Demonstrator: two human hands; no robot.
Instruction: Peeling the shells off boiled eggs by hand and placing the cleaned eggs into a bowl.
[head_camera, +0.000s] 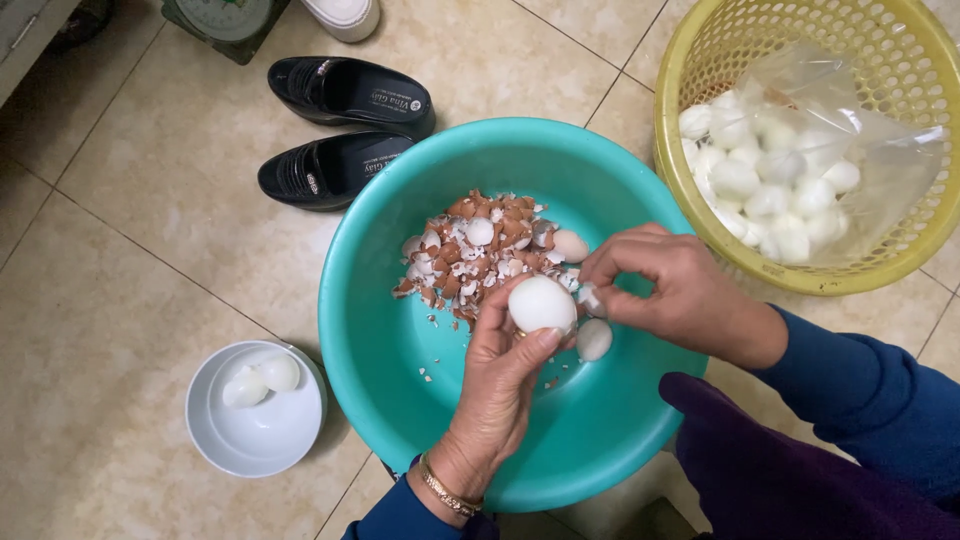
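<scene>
Head view. Left hand (500, 375), lower centre of the frame, holds a peeled white egg (541, 304) over the teal basin (400, 400); its fingers (545, 345) are wrapped narrowly under and around the egg, thumb on the near side. Right hand (670, 290), right of centre, has its fingers pinched shut on a small shell fragment (590, 298) at the egg's right edge, touching it.

Step in hand, as judged: last bits of shell coming off; the egg looks almost wholly bare. Next move likely calls for a light pull away from the white without gouging it, the piece let fall onto the shell pile (480, 250) in the upper part of the basin, and a steady grip, since the egg is probably slippery.

Another pale egg (594, 339) lies in the basin just below the right fingers. White bowl (255, 440), lower left on the tiled floor, holds two peeled eggs. Yellow basket (700, 60), upper right, holds many white eggs in a clear bag. Black shoes (340, 130) upper left.
</scene>
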